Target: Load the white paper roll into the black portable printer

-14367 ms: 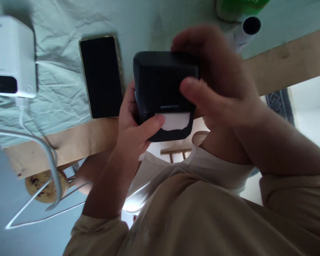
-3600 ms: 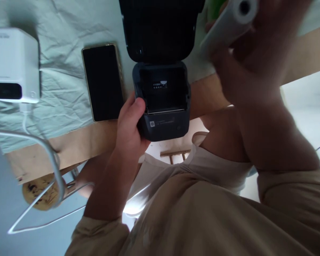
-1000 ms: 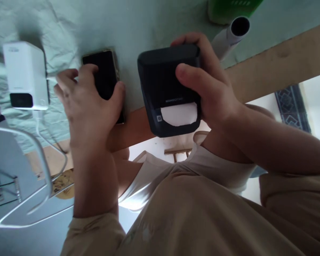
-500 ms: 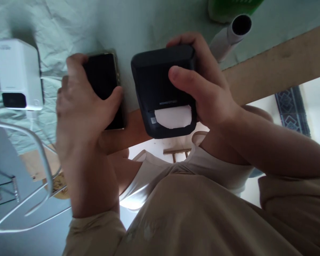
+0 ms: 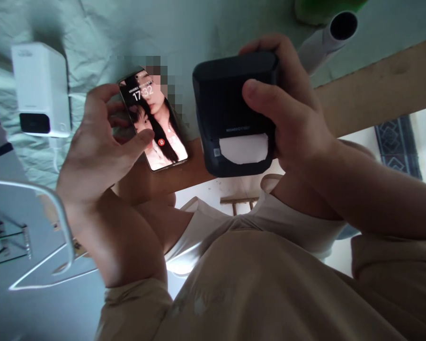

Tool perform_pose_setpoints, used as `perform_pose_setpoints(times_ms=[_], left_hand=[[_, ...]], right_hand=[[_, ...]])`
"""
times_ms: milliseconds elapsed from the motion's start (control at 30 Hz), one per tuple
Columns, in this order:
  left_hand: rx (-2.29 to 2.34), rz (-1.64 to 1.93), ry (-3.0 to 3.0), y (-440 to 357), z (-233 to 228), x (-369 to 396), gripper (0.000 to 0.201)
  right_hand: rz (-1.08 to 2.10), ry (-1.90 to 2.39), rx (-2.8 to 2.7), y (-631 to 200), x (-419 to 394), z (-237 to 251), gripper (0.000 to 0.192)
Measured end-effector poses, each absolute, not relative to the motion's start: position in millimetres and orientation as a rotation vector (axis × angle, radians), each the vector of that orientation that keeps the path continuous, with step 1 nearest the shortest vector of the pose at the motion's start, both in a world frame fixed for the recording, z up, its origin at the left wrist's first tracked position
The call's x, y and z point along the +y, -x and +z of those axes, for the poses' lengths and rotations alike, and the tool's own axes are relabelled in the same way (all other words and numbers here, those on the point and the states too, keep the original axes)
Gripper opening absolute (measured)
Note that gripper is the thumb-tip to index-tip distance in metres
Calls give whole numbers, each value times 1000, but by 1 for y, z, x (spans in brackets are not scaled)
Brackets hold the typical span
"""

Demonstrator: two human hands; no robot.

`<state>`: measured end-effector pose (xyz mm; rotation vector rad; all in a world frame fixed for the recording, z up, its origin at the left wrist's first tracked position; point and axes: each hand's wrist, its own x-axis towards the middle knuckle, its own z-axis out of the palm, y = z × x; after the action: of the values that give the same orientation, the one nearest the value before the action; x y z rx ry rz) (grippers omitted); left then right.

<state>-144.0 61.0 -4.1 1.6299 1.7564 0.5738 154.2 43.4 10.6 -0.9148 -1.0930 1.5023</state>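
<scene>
My right hand (image 5: 287, 104) grips a black handheld label printer (image 5: 234, 94), thumb on its top face and fingers around its far side. Blank white label paper (image 5: 244, 148) shows in the printer's lower slot. On the left, a smartphone (image 5: 152, 109) lies slanted at the table's near edge, its screen lit with a lock screen reading 17:32. My left hand (image 5: 102, 128) holds the phone by its left side, with the thumb over the screen and the fingers along the edge.
A white power bank (image 5: 42, 90) with a dark display stands on the crinkled green cloth (image 5: 184, 28), a cable (image 5: 56, 154) plugged into it. A white tube-shaped object (image 5: 323, 45) and a green item (image 5: 323, 9) sit at the upper right. The wooden table edge (image 5: 372, 80) crosses below.
The phone's dark screen has lit up, and the phone has turned slantwise in my left hand. The printer, still in my right hand, appears slightly farther right and higher in view.
</scene>
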Motion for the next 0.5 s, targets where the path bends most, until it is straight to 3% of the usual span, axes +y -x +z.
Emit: perform_pose_setpoints(times_ms=[500], left_hand=[[1740,591,-1614,141,-8,58,157]], right_hand=[[1469,924,-1197,-157,39,8,40]])
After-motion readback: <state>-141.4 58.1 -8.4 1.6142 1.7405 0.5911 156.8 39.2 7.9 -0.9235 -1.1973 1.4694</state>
